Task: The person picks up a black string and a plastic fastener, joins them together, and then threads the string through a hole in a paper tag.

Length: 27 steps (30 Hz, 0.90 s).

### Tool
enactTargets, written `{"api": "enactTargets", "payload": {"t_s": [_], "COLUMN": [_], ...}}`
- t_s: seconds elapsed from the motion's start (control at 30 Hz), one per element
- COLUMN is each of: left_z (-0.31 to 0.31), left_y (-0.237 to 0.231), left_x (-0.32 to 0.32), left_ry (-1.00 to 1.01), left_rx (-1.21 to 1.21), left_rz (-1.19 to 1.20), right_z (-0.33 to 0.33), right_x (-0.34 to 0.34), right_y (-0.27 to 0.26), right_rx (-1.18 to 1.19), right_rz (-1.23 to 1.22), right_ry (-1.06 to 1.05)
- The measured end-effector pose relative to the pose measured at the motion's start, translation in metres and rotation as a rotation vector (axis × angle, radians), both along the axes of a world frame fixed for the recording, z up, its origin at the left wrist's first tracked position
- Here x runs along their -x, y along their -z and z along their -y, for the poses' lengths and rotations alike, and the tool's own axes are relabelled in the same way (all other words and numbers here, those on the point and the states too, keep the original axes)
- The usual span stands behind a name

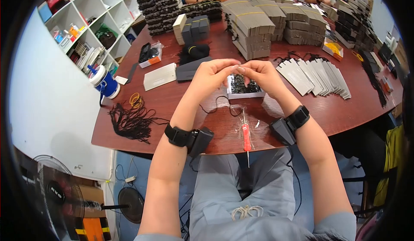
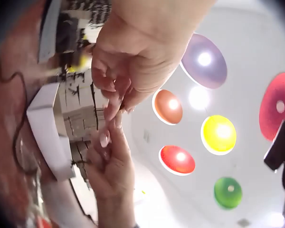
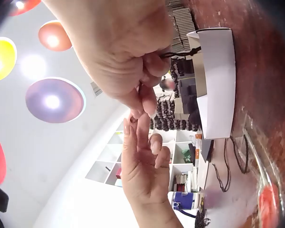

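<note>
My left hand [image 1: 214, 73] and right hand [image 1: 261, 73] meet fingertip to fingertip above a white box [image 1: 246, 96] filled with small black pieces [image 1: 242, 85]. Curled fingers of the right hand grip a thin black cord [image 3: 181, 53], part of which hangs out towards the box. Between the left thumb and finger a tiny dark bit of it [image 2: 123, 106] is pinched; the fingers hide most of the rest. Nearer my body, a tool with a red handle [image 1: 246, 136] and a thin metal shaft lies on clear plastic, poking past the table edge.
Grey card strips [image 1: 317, 78] lie fanned at the right, before tall banded stacks [image 1: 252, 25]. Black cords [image 1: 131, 122] and a blue-and-white jug [image 1: 105, 82] are at the left. Pale cards [image 1: 159, 77] lie behind the left arm. Several people sit across the table [image 1: 194, 129].
</note>
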State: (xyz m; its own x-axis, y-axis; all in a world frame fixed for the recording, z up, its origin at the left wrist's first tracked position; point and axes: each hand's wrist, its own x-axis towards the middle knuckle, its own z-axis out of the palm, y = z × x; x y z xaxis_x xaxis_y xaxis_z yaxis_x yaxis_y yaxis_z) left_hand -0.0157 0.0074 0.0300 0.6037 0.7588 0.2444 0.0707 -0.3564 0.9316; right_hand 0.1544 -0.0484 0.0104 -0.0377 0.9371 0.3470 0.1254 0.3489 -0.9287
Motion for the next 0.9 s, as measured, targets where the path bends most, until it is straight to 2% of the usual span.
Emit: {"api": "enactTargets", "payload": {"t_s": [0.07,0.1,0.13,0.2,0.23,0.3,0.4,0.57,0.63,0.67,0.77,0.8,0.9], "left_z": [-0.011,-0.005,-0.023,-0.039,-0.050,-0.083,-0.092,-0.092,-0.086,-0.085,-0.062,-0.058,-0.037], "left_y": [0.002,-0.014,-0.007,-0.002,0.000,0.027,0.045,0.042,0.036,0.033,0.013,0.016,0.007], "left_x": [0.008,0.019,0.035,0.070,0.085,0.121,0.137,0.139,0.138,0.135,0.102,0.090,0.050], "left_ry": [-0.082,-0.287,-0.439,-0.536,-0.571,-0.572,-0.507,-0.468,-0.580,-0.574,-0.400,-0.351,-0.272], "left_rx": [-0.333,-0.602,-0.921,-1.037,-0.921,-0.938,-0.961,-0.915,-0.999,-1.004,-1.042,-1.147,-1.114], "left_rz": [-0.064,-0.386,-0.561,-0.756,-0.980,-1.271,-1.407,-1.423,-1.257,-1.258,-1.130,-1.018,-1.060], "right_z": [-0.003,-0.008,-0.010,-0.004,-0.002,-0.001,-0.002,-0.005,-0.009,-0.009,-0.009,-0.010,-0.010], "right_x": [-0.003,-0.008,-0.012,-0.015,-0.015,-0.013,-0.014,-0.015,-0.017,-0.017,-0.015,-0.015,-0.014], "right_y": [0.001,0.003,0.004,-0.003,-0.007,-0.007,-0.007,-0.002,0.001,0.002,0.002,0.003,0.005], "right_rx": [-0.004,-0.040,-0.075,-0.042,-0.005,0.015,0.046,0.048,0.058,0.058,0.034,0.031,0.020], "right_rz": [-0.052,-0.099,-0.145,-0.179,-0.210,-0.221,-0.173,-0.164,-0.151,-0.155,-0.189,-0.197,-0.199], "right_ry": [0.000,0.022,0.048,0.074,0.100,0.098,0.080,0.079,0.095,0.100,0.065,0.056,0.056]}}
